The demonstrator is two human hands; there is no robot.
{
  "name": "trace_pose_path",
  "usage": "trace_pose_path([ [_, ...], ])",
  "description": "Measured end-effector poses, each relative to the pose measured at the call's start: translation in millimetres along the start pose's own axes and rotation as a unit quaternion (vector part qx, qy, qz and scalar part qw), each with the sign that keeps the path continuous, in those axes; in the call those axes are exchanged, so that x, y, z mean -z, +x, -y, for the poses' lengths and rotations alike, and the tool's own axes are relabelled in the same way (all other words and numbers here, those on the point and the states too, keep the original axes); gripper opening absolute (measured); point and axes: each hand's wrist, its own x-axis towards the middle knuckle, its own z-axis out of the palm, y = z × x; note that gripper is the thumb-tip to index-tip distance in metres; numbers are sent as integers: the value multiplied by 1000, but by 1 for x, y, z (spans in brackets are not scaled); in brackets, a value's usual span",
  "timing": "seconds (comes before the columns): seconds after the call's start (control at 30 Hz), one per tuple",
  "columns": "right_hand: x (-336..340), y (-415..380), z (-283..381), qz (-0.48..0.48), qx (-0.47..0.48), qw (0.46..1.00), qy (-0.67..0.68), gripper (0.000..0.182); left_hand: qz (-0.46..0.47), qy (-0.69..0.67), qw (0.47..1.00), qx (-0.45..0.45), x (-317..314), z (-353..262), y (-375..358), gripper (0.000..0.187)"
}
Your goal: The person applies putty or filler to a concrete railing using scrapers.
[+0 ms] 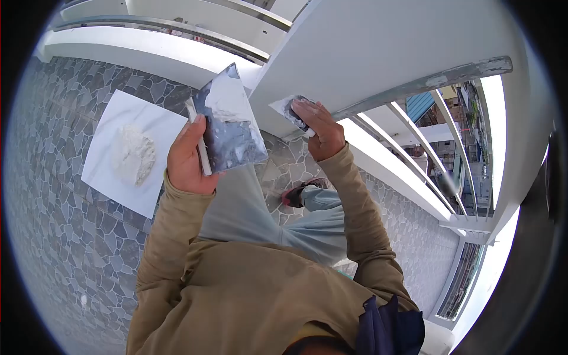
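Observation:
My left hand (188, 155) is closed around the pale edge grip of a rectangular metal plate (236, 145), held tilted in front of my body. White putty (228, 102) is spread over the plate's upper part, with grey smears lower down. To the right, my right hand (322, 130) grips a small putty knife (283, 109), its blade pointing left and smeared with white. The blade is close to the white wall panel (378, 47); whether it touches cannot be seen. My fingers hide most of the knife's handle.
On the stone-patterned floor (53, 177) at left lies a white board (109, 130) bearing a heap of white putty (137, 155). A grey, patchy strip (426, 83) runs along the panel's lower edge. Railings (435, 148) stand right and at the back. My shoe (293, 195) is below.

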Motion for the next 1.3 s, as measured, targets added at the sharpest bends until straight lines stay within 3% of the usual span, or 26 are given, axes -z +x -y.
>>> trace_pose_path([
  [0.03, 6, -15, -6, -54, -87, 993, 53, 44, -51, 28, 996, -60, -8, 7, 5, 30],
  [0.07, 14, -31, -7, -163, -196, 936, 242, 36, -5, 67, 995, -80, -2, 13, 12, 32],
  [0.1, 22, -48, 2, -269, -294, 818, 415, 28, -4, 83, 995, -60, -6, 21, 16, 32],
  [0.13, 43, -38, 36, -305, -358, 613, 635, 24, 0, 92, 992, -86, -13, 32, 18, 32],
  [0.17, 43, -48, 44, -307, -404, 530, 680, 26, 11, 101, 989, -110, -18, 40, 22, 31],
  [0.27, 2, -89, 56, -354, -449, 442, 691, 27, 52, 155, 981, -108, -8, 81, 27, 28],
  [0.33, -60, -132, 35, -336, -457, 697, 439, 28, 30, 150, 977, -147, -14, 113, 12, 27],
  [0.37, -49, -128, 40, -368, -467, 676, 436, 28, 48, 169, 977, -118, 1, 120, 6, 27],
  [0.4, -23, -115, 45, -378, -486, 536, 577, 29, 108, 379, 905, -163, 23, 123, 2, 31],
  [0.43, -9, -112, 46, -373, -476, 379, 701, 30, 170, 564, 781, -208, 33, 123, 1, 35],
  [0.47, -12, -118, 37, -377, -454, 385, 710, 28, 281, 541, 756, -238, 10, 129, 1, 34],
  [0.57, -12, -130, 14, -338, -447, 404, 723, 28, 434, 526, 673, -286, -14, 134, 9, 33],
  [0.6, 1, -127, 19, -346, -448, 352, 745, 28, 431, 534, 673, -276, -14, 134, 8, 27],
  [0.63, 2, -131, 17, -352, -444, 349, 746, 28, 438, 534, 669, -274, -10, 135, 13, 27],
  [0.7, 2, -135, 9, -312, -442, 391, 745, 27, 490, 550, 599, -314, -6, 134, 22, 34],
  [0.83, 13, -145, 5, -301, -419, 351, 781, 27, 464, 546, 650, -253, 2, 136, 21, 30],
  [0.9, 30, -153, 7, -310, -392, 350, 792, 29, 482, 541, 610, -321, 12, 137, 28, 34],
  [0.97, 54, -157, 15, -325, -386, 361, 784, 29, 474, 688, 482, -264, 21, 131, 25, 36],
  [1.0, 68, -161, 18, -332, -356, 389, 782, 29, 381, 687, 596, -164, 22, 136, 10, 32],
  [1.03, 78, -166, 17, -338, -328, 414, 779, 29, 374, 682, 605, -171, 22, 142, 5, 32],
  [1.07, 77, -172, 13, -352, -300, 440, 770, 24, 233, 515, 825, -10, 12, 146, -3, 29],
  [1.1, 78, -169, 17, -341, -308, 446, 768, 24, 66, 280, 946, 151, 2, 149, -9, 28],
  [1.17, 77, -156, 32, -419, -232, 680, 555, 21, 12, 213, 956, 202, -17, 146, -10, 27],
  [1.2, 77, -153, 35, -408, -230, 684, 559, 21, 3, 163, 950, 267, -25, 143, -8, 26],
  [1.27, 79, -144, 39, -279, -137, 892, 327, 31, 24, 77, 933, 350, -35, 138, -1, 27],
  [1.3, 79, -141, 40, -208, -82, 955, 192, 38, 26, 77, 935, 345, -41, 137, 1, 27],
])
